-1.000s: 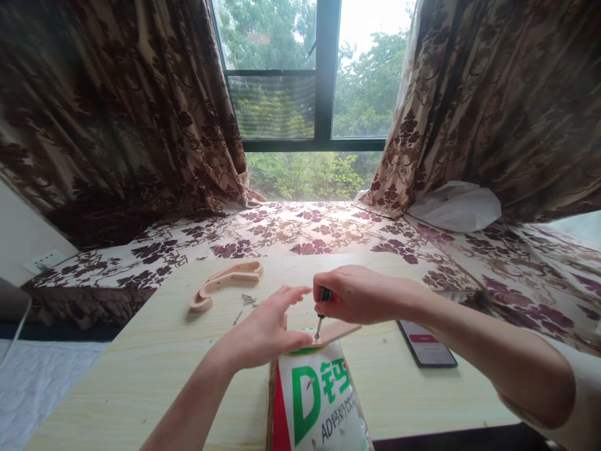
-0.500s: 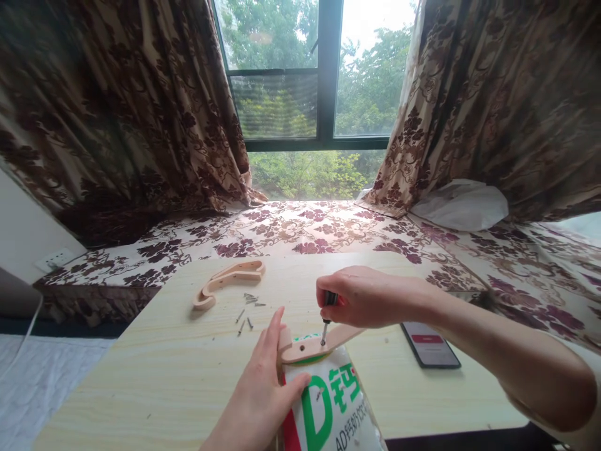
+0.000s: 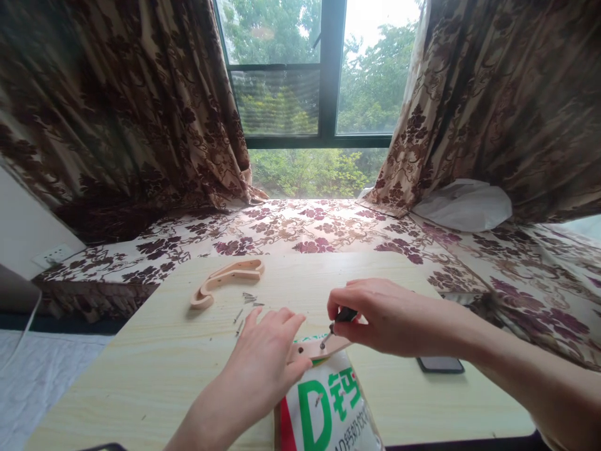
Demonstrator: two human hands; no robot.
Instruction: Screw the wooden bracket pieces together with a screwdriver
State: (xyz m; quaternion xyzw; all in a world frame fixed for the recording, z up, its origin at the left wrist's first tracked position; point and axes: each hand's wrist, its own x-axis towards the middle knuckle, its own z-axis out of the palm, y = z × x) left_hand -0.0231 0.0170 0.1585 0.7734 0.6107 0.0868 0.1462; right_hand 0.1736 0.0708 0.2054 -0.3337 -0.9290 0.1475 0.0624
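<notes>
A pale wooden piece (image 3: 310,349) with a dark hole lies across the top of a white, green and red printed package (image 3: 328,401). My right hand (image 3: 370,310) is closed round the dark handle of a screwdriver (image 3: 345,315). Its shaft slants down, the tip at a screw spot on the wooden piece. My left hand (image 3: 267,351) rests over the left end of that piece, fingers spread and thumb at its lower edge. Beyond it lie several small screws (image 3: 251,299), some partly hidden by the fingers.
A curved wooden piece (image 3: 228,279) lies at the table's (image 3: 178,376) back left. A phone (image 3: 440,364) sits to the right, partly under my right forearm. Beyond the table are a flowered cover (image 3: 300,228), a white plastic bag (image 3: 464,205) and curtains.
The screwdriver has gone from nearly upright to tilted rightward, as my right hand moved right and down. My left hand has shifted up and over the wooden piece's left end.
</notes>
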